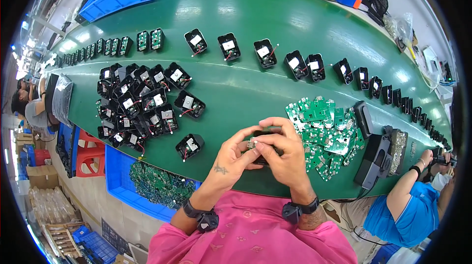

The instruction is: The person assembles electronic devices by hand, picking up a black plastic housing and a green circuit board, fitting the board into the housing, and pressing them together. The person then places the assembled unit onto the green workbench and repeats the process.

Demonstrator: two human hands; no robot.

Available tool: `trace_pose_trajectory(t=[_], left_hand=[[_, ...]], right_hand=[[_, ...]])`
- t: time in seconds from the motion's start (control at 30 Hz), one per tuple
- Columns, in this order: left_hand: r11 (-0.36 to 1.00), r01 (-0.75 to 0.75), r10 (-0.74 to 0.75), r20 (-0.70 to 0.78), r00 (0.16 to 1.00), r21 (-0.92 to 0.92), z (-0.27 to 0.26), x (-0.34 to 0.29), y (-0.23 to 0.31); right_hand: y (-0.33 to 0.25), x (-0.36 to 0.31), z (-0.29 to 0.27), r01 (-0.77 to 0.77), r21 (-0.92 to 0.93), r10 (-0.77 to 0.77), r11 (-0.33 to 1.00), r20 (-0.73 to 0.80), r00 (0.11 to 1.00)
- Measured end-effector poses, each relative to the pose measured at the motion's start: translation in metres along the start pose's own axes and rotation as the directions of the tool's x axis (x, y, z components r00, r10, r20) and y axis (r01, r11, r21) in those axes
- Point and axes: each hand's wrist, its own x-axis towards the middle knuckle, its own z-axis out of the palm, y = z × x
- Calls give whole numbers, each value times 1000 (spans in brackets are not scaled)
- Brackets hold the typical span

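In front of my pink shirt, a black plastic housing (262, 161) is held between both hands, mostly hidden by the fingers. My left hand (237, 155) is closed around its left side. My right hand (286, 152) wraps its right side, with thumb and fingertips pressed together near the left thumb. Between those fingertips shows a small pale part (251, 144), too small to name. Just right of my right hand lies a loose heap of green circuit boards (322, 131). A single black housing (190, 147) with a white patch and red wires stands left of my hands.
Many black housings (130, 104) are piled on the green table (236, 97); others line up (296, 65) across it. A blue crate of boards (123, 185) sits at the near left edge. A black device (372, 161) and a tray of small parts (397, 152) stand right, near a co-worker (408, 210).
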Motion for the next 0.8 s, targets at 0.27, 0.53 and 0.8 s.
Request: trace_pose_trajectory(t=[0.27,0.53,0.8], left_hand=[[857,-403,465,-144,874,322,15,-1,-6],[712,-430,574,-109,811,556,14,-2,-3],[648,-444,588,-36,808,618,12,-4,0]], right_hand=[[-7,-12,9,165,-413,-306,896,-303,903],[-21,2,-17,122,-264,-131,957,-19,991],[-24,4,-28,60,-224,-38,973,100,994]])
